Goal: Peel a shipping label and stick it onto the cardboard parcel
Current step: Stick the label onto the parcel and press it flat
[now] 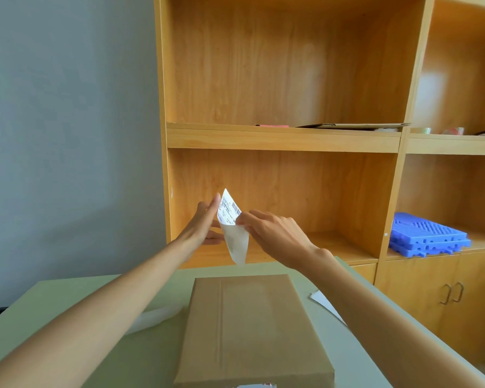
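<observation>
Aloft, both hands pinching shipping label, left hand, right hand, above cardboard parcel

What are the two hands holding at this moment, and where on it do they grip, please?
The shipping label: right hand pinches its right edge beside the barcode; left hand grips its left edge.

Shipping label: white, printed with a barcode, held in the air above the far end of the parcel, partly peeled from its hanging white backing.
Cardboard parcel: brown, flat, rectangular, lying closed on the table.
</observation>
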`<state>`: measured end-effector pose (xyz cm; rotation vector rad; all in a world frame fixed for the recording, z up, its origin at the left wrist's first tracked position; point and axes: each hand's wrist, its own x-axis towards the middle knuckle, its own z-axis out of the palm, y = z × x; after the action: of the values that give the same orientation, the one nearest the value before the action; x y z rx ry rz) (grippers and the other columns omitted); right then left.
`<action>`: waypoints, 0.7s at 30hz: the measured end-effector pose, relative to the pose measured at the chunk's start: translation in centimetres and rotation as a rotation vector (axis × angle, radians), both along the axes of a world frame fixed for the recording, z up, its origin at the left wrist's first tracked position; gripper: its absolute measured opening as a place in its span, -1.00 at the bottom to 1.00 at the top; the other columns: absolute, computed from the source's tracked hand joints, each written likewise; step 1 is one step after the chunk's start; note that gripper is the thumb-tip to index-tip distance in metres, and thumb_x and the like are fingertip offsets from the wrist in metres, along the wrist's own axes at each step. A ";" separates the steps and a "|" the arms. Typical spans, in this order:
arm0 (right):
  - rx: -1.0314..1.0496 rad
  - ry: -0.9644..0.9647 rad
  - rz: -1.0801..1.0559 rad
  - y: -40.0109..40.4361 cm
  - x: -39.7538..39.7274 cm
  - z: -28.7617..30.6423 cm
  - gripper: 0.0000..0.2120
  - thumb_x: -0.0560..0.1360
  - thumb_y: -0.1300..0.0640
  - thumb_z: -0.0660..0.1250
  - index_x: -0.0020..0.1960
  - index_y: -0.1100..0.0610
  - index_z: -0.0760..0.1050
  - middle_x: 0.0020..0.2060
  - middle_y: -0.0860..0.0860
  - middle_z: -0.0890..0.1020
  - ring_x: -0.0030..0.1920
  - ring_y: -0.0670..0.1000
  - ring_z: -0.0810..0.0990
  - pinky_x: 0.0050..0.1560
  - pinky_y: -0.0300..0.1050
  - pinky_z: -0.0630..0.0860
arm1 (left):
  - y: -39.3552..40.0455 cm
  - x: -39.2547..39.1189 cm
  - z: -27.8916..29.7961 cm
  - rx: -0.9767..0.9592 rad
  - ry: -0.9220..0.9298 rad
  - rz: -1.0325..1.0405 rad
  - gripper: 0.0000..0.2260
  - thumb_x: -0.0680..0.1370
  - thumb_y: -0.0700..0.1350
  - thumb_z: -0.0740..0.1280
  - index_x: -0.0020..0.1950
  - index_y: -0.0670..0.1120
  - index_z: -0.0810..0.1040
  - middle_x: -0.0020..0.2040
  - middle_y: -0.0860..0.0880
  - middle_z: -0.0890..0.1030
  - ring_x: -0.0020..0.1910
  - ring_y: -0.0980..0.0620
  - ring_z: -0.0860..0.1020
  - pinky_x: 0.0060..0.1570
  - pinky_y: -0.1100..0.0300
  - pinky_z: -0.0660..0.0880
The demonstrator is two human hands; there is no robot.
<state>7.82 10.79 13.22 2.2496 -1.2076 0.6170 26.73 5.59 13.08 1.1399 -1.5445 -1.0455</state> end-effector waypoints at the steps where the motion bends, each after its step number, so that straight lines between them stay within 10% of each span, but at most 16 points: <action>1: 0.016 0.011 0.008 0.1 -0.1 -0.1 -0.78 0.63 0.17 0.16 0.24 -0.01 0.39 0.05 -0.08 0.58 -0.27 0.01 0.40 -0.47 0.00 0.46 | -0.1 -0.1 0.0 0.028 0.041 -0.028 -0.40 0.48 0.48 0.02 0.29 0.09 0.36 0.11 -0.01 0.63 0.01 -0.04 0.67 0.02 0.01 0.62; 5: 0.069 0.000 0.061 0.5 -0.7 -0.4 -0.80 0.65 0.09 0.10 0.24 -0.04 0.39 0.12 -0.09 0.59 -0.15 0.09 0.59 -0.37 0.02 0.53 | -0.2 -0.9 0.1 0.153 0.113 -0.143 -0.32 0.41 0.53 0.07 0.22 0.08 0.57 0.07 -0.03 0.70 0.06 -0.03 0.67 0.03 0.02 0.59; 10: 0.210 -0.041 0.069 0.7 -1.3 -0.5 -0.66 0.58 -0.25 0.10 0.24 -0.09 0.37 0.15 -0.16 0.57 -0.04 0.00 0.62 -0.22 -0.06 0.54 | -0.4 -1.8 0.0 0.060 0.085 -0.066 -0.73 0.62 -0.06 0.17 0.30 -0.06 0.46 -0.04 -0.04 0.67 -0.12 -0.04 0.62 -0.17 0.11 0.53; 14: 0.306 -0.052 0.074 1.0 -1.5 -0.5 -0.45 0.47 -0.44 0.02 0.25 -0.11 0.37 0.13 -0.19 0.56 0.00 -0.02 0.60 -0.15 -0.02 0.56 | -0.3 -2.1 -0.4 0.034 0.060 -0.040 -0.78 0.64 -0.12 0.15 0.26 -0.02 0.46 0.02 -0.04 0.66 0.01 -0.08 0.62 0.05 0.02 0.51; 21: 0.117 -0.235 -0.077 -0.6 -1.8 -0.9 -0.56 0.60 -0.12 0.17 0.44 -0.06 0.22 0.37 -0.08 0.38 0.27 0.05 0.44 -0.15 -0.03 0.54 | -0.3 -2.0 -0.9 0.153 0.106 -0.138 -0.78 0.65 -0.14 0.19 0.27 -0.08 0.51 0.09 -0.12 0.67 0.03 -0.12 0.63 0.16 -0.05 0.50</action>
<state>5.97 10.17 12.32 2.2611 -1.4715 0.8183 24.69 5.34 12.16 1.0740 -1.4960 -1.3144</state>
